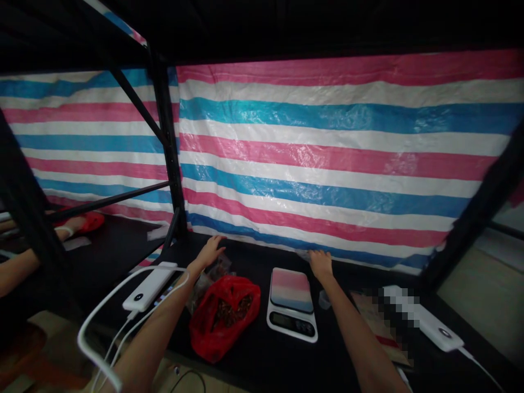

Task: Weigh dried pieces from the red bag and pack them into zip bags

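Observation:
My left hand (210, 252) reaches to the back of the black table, above clear plastic bags (221, 267), with its fingers apart and nothing seen in them. My right hand (321, 263) rests at the table's back edge beside a bit of clear plastic (303, 254); its fingers look spread. Between my arms lies an open red plastic bag (210, 330) holding many small brown pieces (235, 312). To its right stands a white digital scale (291, 326) with a shiny top plate. A small clear cup (324, 299) sits by my right forearm.
A white power bank (149, 286) with a white cable lies left; another (429, 322) lies right, near a brown packet (376, 322). Black metal posts (167, 136) frame the table. Striped sheeting (327, 164) hangs behind. At the far left, another person's hand (73, 225) touches a red bag.

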`<action>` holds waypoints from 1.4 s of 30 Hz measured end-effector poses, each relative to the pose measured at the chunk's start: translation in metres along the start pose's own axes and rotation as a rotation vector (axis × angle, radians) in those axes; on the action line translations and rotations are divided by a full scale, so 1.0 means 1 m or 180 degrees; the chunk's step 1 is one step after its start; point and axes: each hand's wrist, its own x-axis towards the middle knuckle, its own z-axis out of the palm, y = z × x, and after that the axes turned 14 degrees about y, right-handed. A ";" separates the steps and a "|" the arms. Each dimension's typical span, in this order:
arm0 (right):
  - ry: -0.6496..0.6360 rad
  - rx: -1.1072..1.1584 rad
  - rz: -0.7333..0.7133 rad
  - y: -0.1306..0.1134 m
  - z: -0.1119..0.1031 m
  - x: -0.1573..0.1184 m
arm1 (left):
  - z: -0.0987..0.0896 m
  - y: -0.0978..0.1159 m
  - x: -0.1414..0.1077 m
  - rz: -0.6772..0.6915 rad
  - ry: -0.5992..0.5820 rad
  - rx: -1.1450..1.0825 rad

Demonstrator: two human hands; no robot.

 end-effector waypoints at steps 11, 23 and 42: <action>-0.1464 0.3282 -0.0621 -0.062 -0.069 -0.029 | -0.015 0.119 -0.063 0.0250 -0.0627 -0.1507; -0.2162 0.3857 0.0291 -0.056 -0.075 -0.089 | 0.010 0.165 -0.107 0.0291 -0.1094 -0.1254; -0.0737 0.3651 0.0712 -0.067 -0.070 -0.119 | 0.009 0.154 -0.110 -0.0057 -0.1624 -0.1735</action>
